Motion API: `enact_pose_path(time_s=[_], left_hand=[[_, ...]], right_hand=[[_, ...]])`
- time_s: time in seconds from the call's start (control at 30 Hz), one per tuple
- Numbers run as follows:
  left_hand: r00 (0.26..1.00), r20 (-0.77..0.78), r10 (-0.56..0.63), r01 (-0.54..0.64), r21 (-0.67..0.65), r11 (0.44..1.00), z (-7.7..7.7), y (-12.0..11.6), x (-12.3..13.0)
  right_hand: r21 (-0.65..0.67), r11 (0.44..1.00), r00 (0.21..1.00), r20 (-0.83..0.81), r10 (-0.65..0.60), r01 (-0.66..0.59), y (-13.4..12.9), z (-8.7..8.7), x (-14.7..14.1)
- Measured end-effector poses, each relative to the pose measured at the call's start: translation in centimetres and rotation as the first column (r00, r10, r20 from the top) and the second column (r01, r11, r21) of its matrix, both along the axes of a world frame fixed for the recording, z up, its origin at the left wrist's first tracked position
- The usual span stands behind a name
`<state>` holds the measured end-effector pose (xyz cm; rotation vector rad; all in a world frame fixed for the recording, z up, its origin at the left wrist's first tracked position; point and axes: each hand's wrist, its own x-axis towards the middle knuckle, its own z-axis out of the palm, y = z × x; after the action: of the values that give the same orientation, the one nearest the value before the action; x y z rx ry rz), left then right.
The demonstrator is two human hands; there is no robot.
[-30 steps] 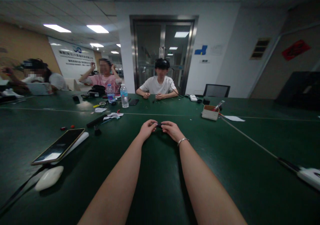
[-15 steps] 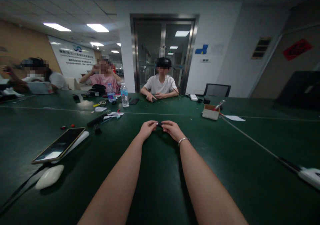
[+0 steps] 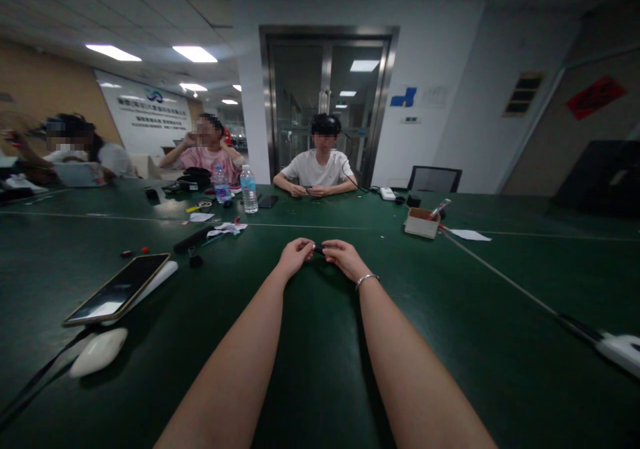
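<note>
Head view: hands (image 3: 296, 257) still pinch black piece (image 3: 319, 249); co-worker's hand (image 3: 299, 190) lifted.

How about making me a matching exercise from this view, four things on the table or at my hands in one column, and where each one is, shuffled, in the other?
Things:
1. small dark object
2. silver bracelet
3. open box
4. white rounded object

Places:
A. on the right part of the table, a slim item sticking up out of it
B. on the left, beside the near end of the large phone
C. held between the left hand and the right hand
D. around the right wrist

Right pairs: 1-C, 2-D, 3-A, 4-B
</note>
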<state>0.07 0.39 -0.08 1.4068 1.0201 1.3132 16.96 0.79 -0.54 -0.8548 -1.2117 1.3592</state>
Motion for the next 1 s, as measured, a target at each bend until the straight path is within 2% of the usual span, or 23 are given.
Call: enact_pose_path(time_s=[0.37,1.0], left_hand=[[1.0,-0.029,0.0,0.0,-0.013,1.0,-0.47,0.55,-0.18],[1.0,-0.01,0.023,-0.022,0.075,0.997,-0.35,0.17,-0.13]], right_hand=[[-0.011,1.0,1.0,0.022,0.011,-0.011,-0.1,0.08,0.1],[0.101,0.994,0.977,0.213,0.006,-0.028,0.3,-0.39,-0.53]])
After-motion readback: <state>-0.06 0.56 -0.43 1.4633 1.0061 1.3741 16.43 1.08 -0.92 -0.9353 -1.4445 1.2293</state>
